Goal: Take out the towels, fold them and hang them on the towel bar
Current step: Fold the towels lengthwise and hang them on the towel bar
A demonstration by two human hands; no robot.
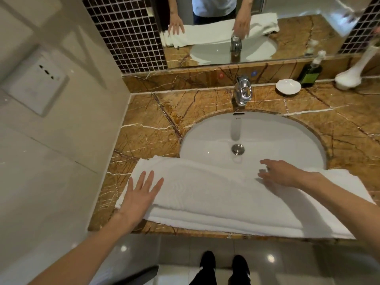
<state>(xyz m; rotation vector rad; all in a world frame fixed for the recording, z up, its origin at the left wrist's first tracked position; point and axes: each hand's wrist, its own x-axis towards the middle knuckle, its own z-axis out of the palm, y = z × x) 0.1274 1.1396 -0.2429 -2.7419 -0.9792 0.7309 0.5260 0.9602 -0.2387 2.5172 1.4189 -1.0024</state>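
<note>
A white towel (216, 194), folded lengthwise into a long band, lies along the front edge of the brown marble counter (148, 130) and partly over the near rim of the sink (267, 128). My left hand (139, 194) rests flat with spread fingers on the towel's left end. My right hand (281, 171) lies on the towel near its middle, fingers stretched out toward the left. Neither hand grips anything. No towel bar is in view.
A chrome tap (242, 91) stands behind the sink. At the back right are a white soap dish (287, 87), a dark soap bottle (310, 72) and a white hair dryer (353, 73). The mirror (226, 27) shows the same scene. A tiled wall (51, 120) bounds the left.
</note>
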